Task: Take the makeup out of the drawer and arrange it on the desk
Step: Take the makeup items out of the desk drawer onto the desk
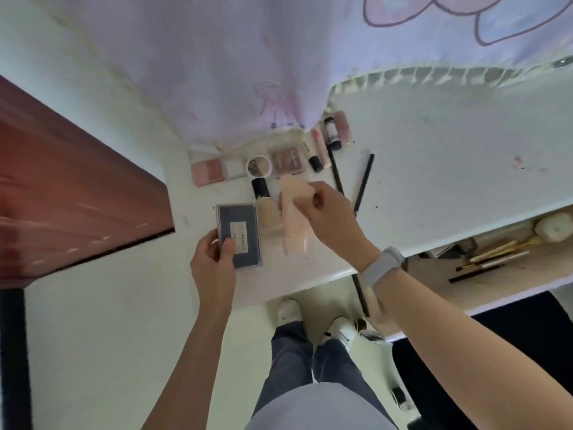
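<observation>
Makeup mostly laid out mid-frame on white desk (434,135) — left hand (214,268) grips dark flat palette (238,234), right hand (328,212) pinches peach tube (291,218); brushes remain in open drawer (496,274).

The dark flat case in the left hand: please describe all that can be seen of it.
The dark case is a flat rectangle, dark grey-blue, with a clear plastic-looking edge and a small pale label on its face; the print is too blurred to read. It lies flat on the white desk near the front edge, left of a peach tube. The left hand grips its near left corner, thumb on top.
</observation>
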Demonstrator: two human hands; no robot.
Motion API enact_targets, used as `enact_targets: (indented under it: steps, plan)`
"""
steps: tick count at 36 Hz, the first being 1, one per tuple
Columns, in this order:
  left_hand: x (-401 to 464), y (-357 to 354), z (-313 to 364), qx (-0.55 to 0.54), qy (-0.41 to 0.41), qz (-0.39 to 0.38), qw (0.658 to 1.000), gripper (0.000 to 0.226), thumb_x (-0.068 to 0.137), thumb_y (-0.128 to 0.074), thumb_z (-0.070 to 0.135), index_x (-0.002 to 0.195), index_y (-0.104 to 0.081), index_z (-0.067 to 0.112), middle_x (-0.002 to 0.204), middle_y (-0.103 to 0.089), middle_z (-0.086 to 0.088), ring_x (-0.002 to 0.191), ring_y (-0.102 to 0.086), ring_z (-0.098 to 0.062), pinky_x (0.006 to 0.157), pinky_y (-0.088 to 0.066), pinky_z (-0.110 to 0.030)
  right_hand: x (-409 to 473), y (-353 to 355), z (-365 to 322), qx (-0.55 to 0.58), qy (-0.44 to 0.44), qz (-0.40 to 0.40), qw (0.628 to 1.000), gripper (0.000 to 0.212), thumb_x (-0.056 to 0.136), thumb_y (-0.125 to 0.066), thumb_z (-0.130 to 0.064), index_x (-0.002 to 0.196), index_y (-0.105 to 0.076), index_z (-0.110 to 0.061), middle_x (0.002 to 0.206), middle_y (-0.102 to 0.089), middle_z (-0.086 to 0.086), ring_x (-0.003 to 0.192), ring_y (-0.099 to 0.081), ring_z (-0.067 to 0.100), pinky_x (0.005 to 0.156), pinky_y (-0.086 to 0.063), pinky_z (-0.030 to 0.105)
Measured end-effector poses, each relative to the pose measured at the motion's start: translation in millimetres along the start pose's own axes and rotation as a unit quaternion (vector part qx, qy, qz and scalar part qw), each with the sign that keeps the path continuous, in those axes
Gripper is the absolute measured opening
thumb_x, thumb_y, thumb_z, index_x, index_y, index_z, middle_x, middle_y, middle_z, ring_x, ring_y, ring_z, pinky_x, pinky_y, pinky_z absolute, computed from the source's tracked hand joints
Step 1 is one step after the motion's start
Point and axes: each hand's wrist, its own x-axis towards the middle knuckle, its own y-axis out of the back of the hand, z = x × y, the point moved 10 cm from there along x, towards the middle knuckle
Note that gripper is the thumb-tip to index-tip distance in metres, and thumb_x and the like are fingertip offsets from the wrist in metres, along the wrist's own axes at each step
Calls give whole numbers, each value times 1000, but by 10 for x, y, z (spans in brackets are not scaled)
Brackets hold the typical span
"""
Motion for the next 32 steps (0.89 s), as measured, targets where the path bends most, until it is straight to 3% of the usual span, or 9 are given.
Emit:
enact_targets:
  steps: [2, 5, 6, 8, 12, 18, 24, 28, 32]
  plan:
    - [134, 155, -67, 4, 16, 24, 1000, 30, 93, -55, 12, 123, -54, 12, 109, -63, -3, 94, -61, -13, 80, -50, -20, 110, -261, -184, -48, 27, -1, 998, 31, 88, -60, -24, 114, -59, -7, 75, -61, 4, 68, -56, 16, 67, -45, 20]
    - [296, 269, -115, 16, 25, 39, 999, 30, 93, -54, 12, 123, -54, 11, 108, -64, -4, 97, -61, -16, 88, -49, -30, 237, -655, -354, -93, 48, -22, 994, 37, 91, -57, -23, 126, -51, -11, 60, -48, -9, 55, -49, 8, 64, -44, 10]
    - [341, 282, -130, 20, 29, 41, 999, 30, 93, -54, 12, 123, -54, 11, 107, -64, -3, 97, -61, -16, 88, -49, -30, 266, -809, -361, -94, 42, -49, 993, 37, 93, -53, -22, 128, -47, -12, 63, -48, -8, 59, -52, 13, 68, -50, 21]
    - [419, 305, -168, 24, 42, 48, 998, 32, 93, -53, 13, 125, -52, 12, 105, -63, 0, 92, -61, -13, 85, -48, -28, 315, -1028, -382, -141, 32, -90, 985, 37, 95, -48, -23, 130, -42, -14, 78, -58, 1, 77, -59, 27, 69, -49, 39]
    - [509, 317, -188, 59, 60, 61, 995, 36, 95, -50, 16, 131, -44, 15, 96, -57, 5, 82, -55, -10, 76, -41, -23, 412, -1246, -426, -233, 37, -120, 964, 34, 96, -46, -19, 128, -43, -7, 113, -58, 15, 102, -55, 34, 73, -39, 36]
    - [534, 267, 28, 172, -17, 53, 983, 37, 92, -55, 12, 128, -48, 3, 129, -42, -14, 98, -46, -12, 79, -29, 1, 366, -1288, -570, -325, 91, -105, 935, 22, 91, -45, -5, 112, -50, -3, 119, -46, 15, 89, -55, 37, 63, -42, 37]
    - [497, 173, 33, 256, -17, 25, 966, 50, 89, -60, 18, 134, -41, 7, 130, -44, -16, 117, -43, -28, 100, -40, -38, 281, -1272, -568, -374, 138, -118, 910, 33, 88, -46, 2, 120, -49, -3, 131, -40, 16, 111, -44, 35, 71, -41, 35]
    - [498, 160, 30, 285, -23, 23, 958, 52, 88, -63, 22, 134, -42, 7, 127, -48, -16, 115, -41, -29, 95, -38, -37, 162, -1312, -525, -393, 178, -142, 891, 29, 86, -45, 4, 112, -53, -1, 127, -45, 16, 112, -43, 33, 78, -45, 37]
    - [509, 129, 36, 294, -27, 9, 955, 54, 87, -63, 25, 134, -42, 8, 126, -47, -15, 114, -46, -27, 91, -42, -36, -23, -1445, -584, -397, 279, -174, 857, 21, 80, -46, 6, 95, -60, 5, 102, -57, 22, 97, -52, 36, 82, -43, 42]
